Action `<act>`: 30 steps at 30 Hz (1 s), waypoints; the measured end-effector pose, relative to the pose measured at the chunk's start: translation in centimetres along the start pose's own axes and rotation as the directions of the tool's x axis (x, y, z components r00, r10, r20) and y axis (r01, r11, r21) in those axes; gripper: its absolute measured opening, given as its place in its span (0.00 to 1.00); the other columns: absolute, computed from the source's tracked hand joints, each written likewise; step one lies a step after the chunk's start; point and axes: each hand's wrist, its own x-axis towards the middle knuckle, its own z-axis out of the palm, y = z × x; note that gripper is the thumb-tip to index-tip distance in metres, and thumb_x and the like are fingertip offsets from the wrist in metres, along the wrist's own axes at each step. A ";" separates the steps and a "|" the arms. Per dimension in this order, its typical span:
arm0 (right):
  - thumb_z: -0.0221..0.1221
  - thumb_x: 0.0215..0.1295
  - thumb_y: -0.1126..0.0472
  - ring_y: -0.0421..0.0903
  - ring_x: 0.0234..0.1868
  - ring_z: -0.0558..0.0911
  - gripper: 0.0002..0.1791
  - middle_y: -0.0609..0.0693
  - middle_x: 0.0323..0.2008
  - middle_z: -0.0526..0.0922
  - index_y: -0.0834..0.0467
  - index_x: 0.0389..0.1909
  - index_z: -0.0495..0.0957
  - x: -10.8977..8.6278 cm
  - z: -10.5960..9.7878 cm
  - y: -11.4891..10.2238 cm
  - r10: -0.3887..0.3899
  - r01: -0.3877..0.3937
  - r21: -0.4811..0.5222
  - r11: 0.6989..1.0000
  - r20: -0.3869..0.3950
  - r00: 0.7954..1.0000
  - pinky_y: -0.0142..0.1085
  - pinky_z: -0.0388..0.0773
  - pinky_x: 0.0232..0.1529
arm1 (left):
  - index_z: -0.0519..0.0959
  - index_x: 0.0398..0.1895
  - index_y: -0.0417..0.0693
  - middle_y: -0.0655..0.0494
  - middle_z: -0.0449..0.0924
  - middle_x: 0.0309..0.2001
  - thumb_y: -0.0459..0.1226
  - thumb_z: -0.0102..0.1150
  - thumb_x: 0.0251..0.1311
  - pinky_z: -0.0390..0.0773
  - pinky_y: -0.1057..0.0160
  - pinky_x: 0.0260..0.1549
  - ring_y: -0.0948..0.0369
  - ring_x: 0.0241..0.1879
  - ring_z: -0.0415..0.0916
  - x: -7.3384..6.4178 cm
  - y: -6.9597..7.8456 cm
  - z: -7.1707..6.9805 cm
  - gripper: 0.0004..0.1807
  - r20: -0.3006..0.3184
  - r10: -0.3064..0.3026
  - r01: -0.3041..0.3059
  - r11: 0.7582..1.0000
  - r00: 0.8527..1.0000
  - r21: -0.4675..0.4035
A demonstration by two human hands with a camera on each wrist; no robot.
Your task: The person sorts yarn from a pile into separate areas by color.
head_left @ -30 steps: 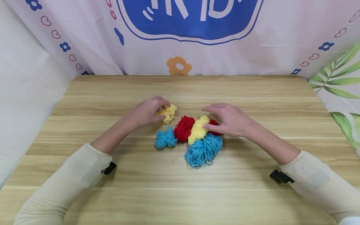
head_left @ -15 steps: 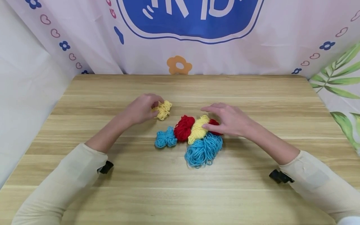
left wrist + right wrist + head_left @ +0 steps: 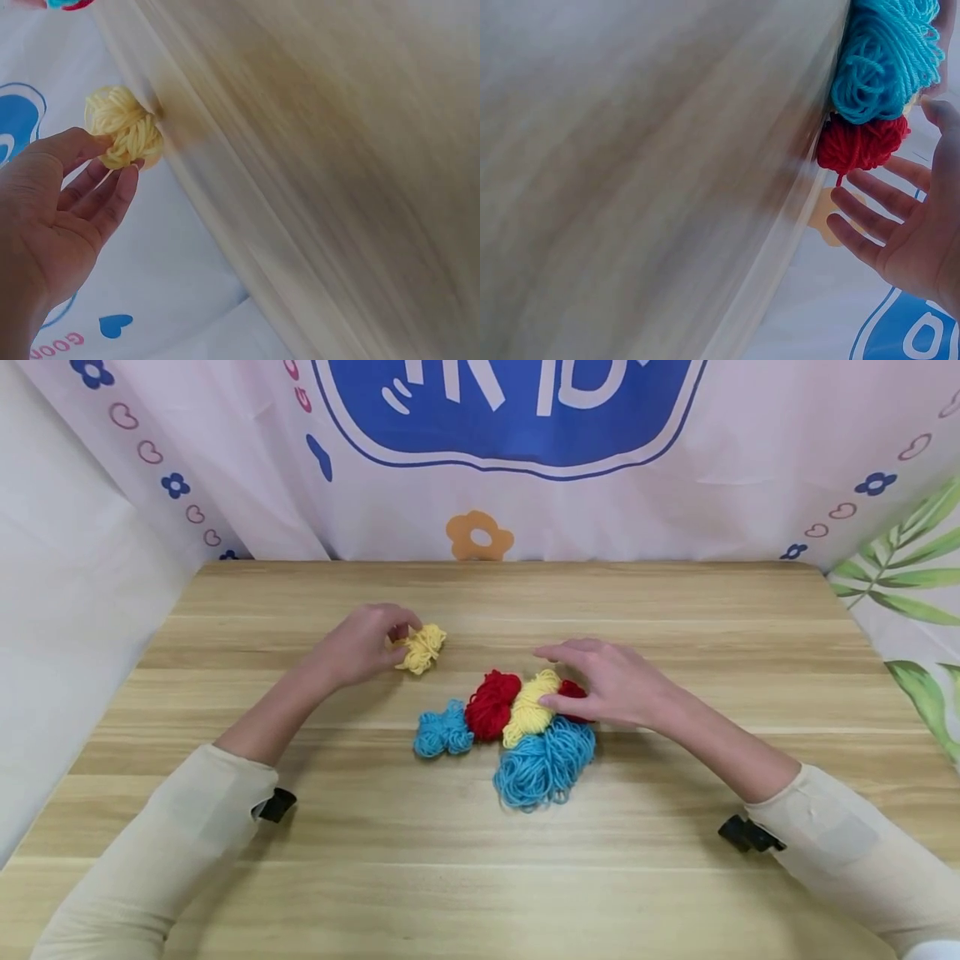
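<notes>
My left hand [image 3: 365,643] pinches a small yellow yarn bundle [image 3: 423,649] between thumb and fingertips, left of the other yarn; the left wrist view shows this yellow bundle [image 3: 126,129] at the fingertips. With fingers spread, my right hand [image 3: 611,683] is over the right side of the cluster, its thumb at a larger yellow yarn bundle [image 3: 531,708]. Beside that lie a red bundle [image 3: 492,705] and a second red bundle [image 3: 573,690], partly hidden by the hand. A big blue bundle [image 3: 545,764] lies in front, and a small blue one [image 3: 443,729] at the left end.
The yarn lies on a wood-grain table [image 3: 480,893]. Behind its far edge hangs a white printed curtain [image 3: 390,518], with leaf-patterned cloth [image 3: 911,552] at the right. A black wrist device [image 3: 277,805] sits at the left sleeve, another [image 3: 750,833] at the right.
My left hand has moved left and slightly back with the small yellow yarn bundle, away from the cluster. The right hand and the other bundles stay in place.
</notes>
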 end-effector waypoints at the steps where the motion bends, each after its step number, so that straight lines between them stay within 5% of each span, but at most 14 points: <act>1: 0.63 0.66 0.36 0.58 0.65 0.78 0.41 0.58 0.66 0.79 0.57 0.72 0.72 0.0 0.0 0.0 0.001 -0.001 0.002 1.000 0.001 1.000 0.58 0.78 0.61 | 0.81 0.52 0.28 0.40 0.83 0.38 0.21 0.61 0.58 0.81 0.52 0.39 0.48 0.38 0.79 -0.1 -0.2 -0.1 0.17 -0.008 0.001 -0.001 1.000 1.000 -0.001; 8: 0.63 0.66 0.36 0.58 0.65 0.78 0.41 0.58 0.65 0.80 0.57 0.72 0.73 0.0 0.1 0.1 -0.002 0.002 0.006 1.000 0.002 1.000 0.58 0.78 0.61 | 0.81 0.50 0.27 0.40 0.83 0.37 0.21 0.60 0.57 0.81 0.51 0.38 0.48 0.38 0.79 -0.5 -1.0 -0.7 0.16 -0.049 -0.022 0.022 1.000 0.999 0.000; 23: 0.63 0.66 0.38 0.57 0.67 0.77 0.40 0.57 0.67 0.78 0.58 0.72 0.73 0.0 0.4 0.1 -0.012 0.011 0.049 0.999 0.028 1.000 0.57 0.75 0.65 | 0.82 0.52 0.30 0.39 0.83 0.41 0.24 0.61 0.60 0.80 0.47 0.42 0.46 0.43 0.79 -2.6 -3.6 -2.5 0.16 -0.040 -0.122 0.121 0.992 0.992 -0.032; 30: 0.64 0.66 0.39 0.57 0.67 0.77 0.40 0.56 0.67 0.79 0.59 0.71 0.73 -0.1 0.0 0.2 -0.008 0.006 0.068 0.998 0.025 1.000 0.57 0.75 0.66 | 0.83 0.48 0.31 0.41 0.84 0.37 0.22 0.63 0.58 0.80 0.65 0.33 0.48 0.39 0.82 -4.1 -5.2 -3.4 0.14 -0.111 -0.077 0.074 0.997 0.991 -0.036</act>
